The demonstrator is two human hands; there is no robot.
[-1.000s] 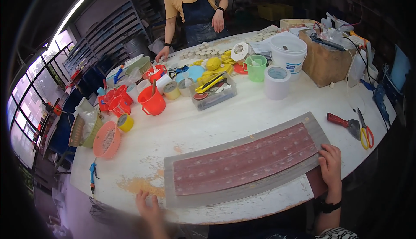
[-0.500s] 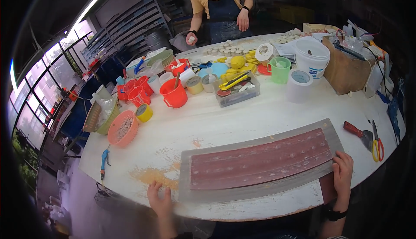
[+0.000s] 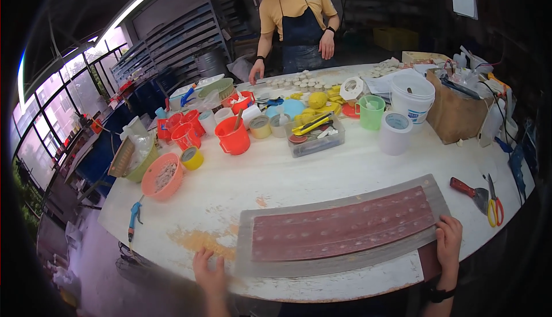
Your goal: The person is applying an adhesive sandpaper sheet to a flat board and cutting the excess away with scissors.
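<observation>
In front of me lies a slightly curved grey board [image 3: 339, 203] with a long reddish-brown sandpaper strip [image 3: 345, 222] on it, dusted with pale smudges. My left hand [image 3: 210, 274] is near the board's lower left corner, fingers apart, holding nothing; a small gap shows between them. At the lower right corner my right hand [image 3: 449, 241] rests against the board's edge, its fingers loosely extended. Beside that hand a dark reddish-brown piece [image 3: 428, 261] shows partly from under the board. A red-handled scraper [image 3: 468, 192] and yellow-and-red scissors [image 3: 494, 207] lie to its right.
Beyond the board stand red cups [image 3: 233, 137], a grey tray of tools [image 3: 319, 141], a white bucket [image 3: 411, 101] and a cardboard box [image 3: 457, 110]. A pink basket [image 3: 163, 176] and a blue air gun [image 3: 134, 218] are at left. Across the table stands a co-worker [image 3: 296, 23].
My view has tilted up a little, shifting the scene lower. Both hands keep nearly the same places by the board. The co-worker's hand has lowered from holding a white piece to the table.
</observation>
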